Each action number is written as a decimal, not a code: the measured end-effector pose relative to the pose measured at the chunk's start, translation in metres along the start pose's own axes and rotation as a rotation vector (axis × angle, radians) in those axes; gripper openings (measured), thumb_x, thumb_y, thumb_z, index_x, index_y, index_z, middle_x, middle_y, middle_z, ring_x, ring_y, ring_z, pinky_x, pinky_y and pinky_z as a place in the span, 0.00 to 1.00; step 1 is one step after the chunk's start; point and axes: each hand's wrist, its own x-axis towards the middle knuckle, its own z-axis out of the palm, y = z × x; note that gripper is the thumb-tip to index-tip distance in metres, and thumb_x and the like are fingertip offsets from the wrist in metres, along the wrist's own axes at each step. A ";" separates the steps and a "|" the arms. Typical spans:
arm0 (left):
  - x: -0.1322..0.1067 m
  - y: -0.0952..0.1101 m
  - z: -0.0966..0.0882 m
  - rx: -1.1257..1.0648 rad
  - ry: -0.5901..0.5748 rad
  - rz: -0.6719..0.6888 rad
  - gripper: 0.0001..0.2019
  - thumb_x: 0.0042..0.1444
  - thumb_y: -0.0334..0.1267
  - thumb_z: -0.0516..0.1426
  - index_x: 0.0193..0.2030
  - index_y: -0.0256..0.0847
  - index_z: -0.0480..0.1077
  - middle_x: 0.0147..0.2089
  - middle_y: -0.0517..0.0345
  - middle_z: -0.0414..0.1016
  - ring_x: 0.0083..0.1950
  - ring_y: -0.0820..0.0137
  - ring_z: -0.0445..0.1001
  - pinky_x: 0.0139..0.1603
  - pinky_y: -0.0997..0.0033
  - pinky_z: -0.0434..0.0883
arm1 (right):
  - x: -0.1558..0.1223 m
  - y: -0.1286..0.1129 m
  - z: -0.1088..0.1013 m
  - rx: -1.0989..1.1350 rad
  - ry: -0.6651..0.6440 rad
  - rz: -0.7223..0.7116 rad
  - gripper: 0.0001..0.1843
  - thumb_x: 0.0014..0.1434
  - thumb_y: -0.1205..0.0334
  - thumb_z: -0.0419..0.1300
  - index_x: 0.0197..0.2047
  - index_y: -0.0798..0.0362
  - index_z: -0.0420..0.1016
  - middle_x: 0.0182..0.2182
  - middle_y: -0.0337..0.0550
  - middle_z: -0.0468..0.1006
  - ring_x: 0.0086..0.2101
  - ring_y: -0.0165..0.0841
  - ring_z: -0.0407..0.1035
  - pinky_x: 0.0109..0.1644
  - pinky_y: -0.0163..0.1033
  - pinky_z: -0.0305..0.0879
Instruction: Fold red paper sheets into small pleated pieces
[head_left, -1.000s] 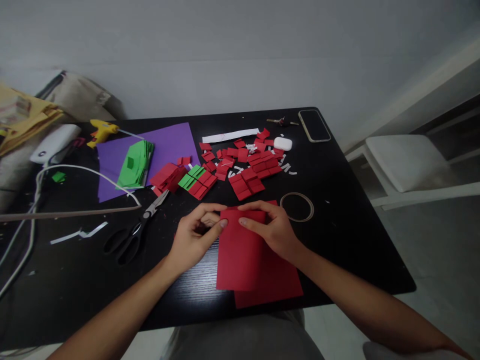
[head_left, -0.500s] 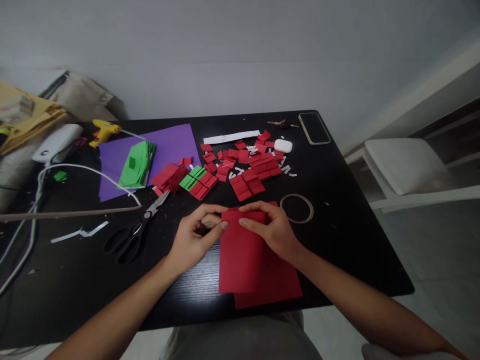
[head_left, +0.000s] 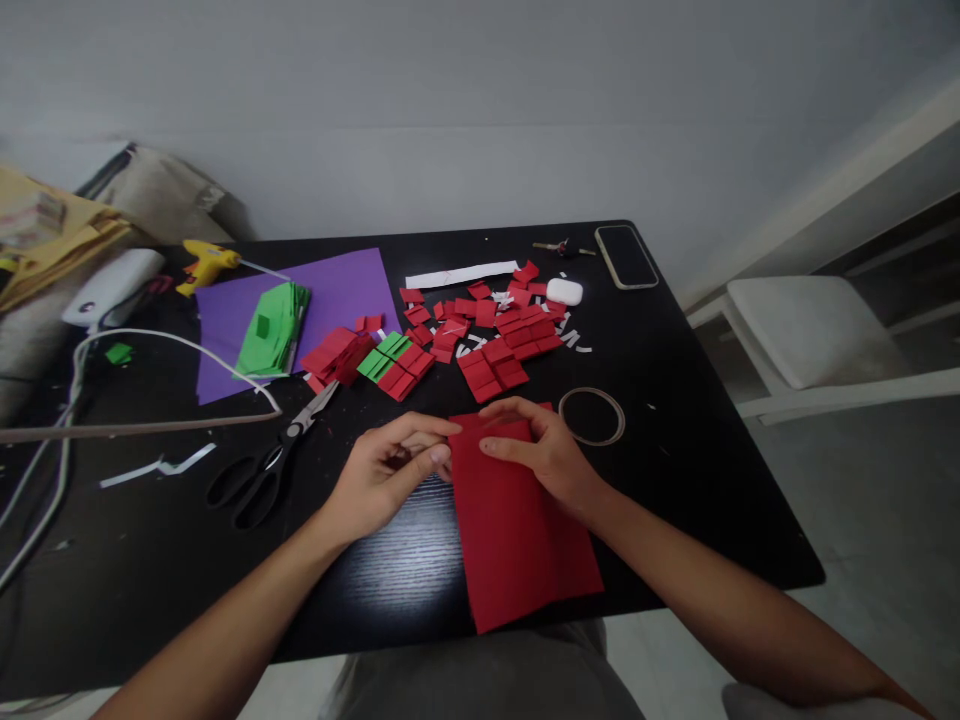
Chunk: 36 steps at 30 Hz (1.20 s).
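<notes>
A red sheet of paper [head_left: 510, 540] lies in front of me at the table's near edge, folded over with its upper layer nearly covering the lower one. My right hand [head_left: 546, 450] grips it near the top, thumb on the upper face and fingers at the top edge. At the upper left corner, my left hand [head_left: 405, 462] has its curled fingers against the paper's edge, index fingertip touching it and thumb just beside it. Beyond my hands lie folded red paper pieces [head_left: 493, 370] and a green-and-red paper piece [head_left: 396, 365].
Scissors [head_left: 277, 450] lie left of my hands, below a purple sheet [head_left: 345, 290] bearing green papers [head_left: 274, 325]. A yellow glue gun [head_left: 206, 262] and a white cable [head_left: 187, 345] are farther left. To the right are a ring-shaped coil [head_left: 592, 416], a white case [head_left: 564, 291] and a phone [head_left: 626, 256].
The upper layer of the red paper has shifted right and now lines up more closely with the lower layer. My left thumb has come off the paper's face.
</notes>
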 end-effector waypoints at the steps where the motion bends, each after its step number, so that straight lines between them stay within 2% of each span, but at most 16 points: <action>1: 0.000 0.000 0.000 -0.001 0.004 0.001 0.08 0.65 0.34 0.65 0.49 0.37 0.80 0.32 0.58 0.84 0.32 0.74 0.83 0.37 0.79 0.79 | 0.000 0.000 0.000 0.010 0.001 0.012 0.18 0.48 0.56 0.77 0.43 0.44 0.83 0.41 0.36 0.84 0.40 0.36 0.77 0.50 0.42 0.72; 9: 0.002 -0.001 -0.004 0.025 -0.006 0.004 0.08 0.64 0.33 0.66 0.48 0.37 0.81 0.33 0.55 0.86 0.33 0.73 0.84 0.38 0.79 0.81 | -0.001 0.001 0.000 0.049 0.016 0.061 0.23 0.48 0.56 0.78 0.46 0.44 0.80 0.40 0.36 0.83 0.38 0.35 0.76 0.43 0.40 0.71; 18: 0.004 -0.001 -0.008 0.078 -0.015 -0.004 0.07 0.61 0.33 0.68 0.46 0.37 0.82 0.34 0.55 0.87 0.33 0.73 0.84 0.39 0.80 0.81 | -0.002 -0.001 -0.001 -0.004 0.033 0.039 0.22 0.48 0.55 0.78 0.46 0.45 0.81 0.40 0.36 0.81 0.39 0.35 0.75 0.46 0.41 0.72; 25: 0.004 -0.001 -0.009 0.104 -0.009 -0.014 0.08 0.61 0.35 0.68 0.46 0.36 0.83 0.35 0.53 0.87 0.33 0.71 0.85 0.38 0.79 0.81 | -0.001 -0.002 -0.001 -0.077 0.047 -0.022 0.18 0.49 0.54 0.77 0.42 0.46 0.81 0.39 0.36 0.81 0.40 0.35 0.75 0.46 0.40 0.72; 36: 0.004 0.000 -0.010 0.126 -0.015 -0.003 0.08 0.60 0.36 0.69 0.45 0.37 0.83 0.36 0.53 0.88 0.34 0.71 0.86 0.38 0.79 0.82 | -0.001 -0.006 -0.001 -0.106 0.059 -0.003 0.20 0.48 0.54 0.77 0.43 0.47 0.80 0.41 0.38 0.82 0.41 0.37 0.76 0.47 0.42 0.73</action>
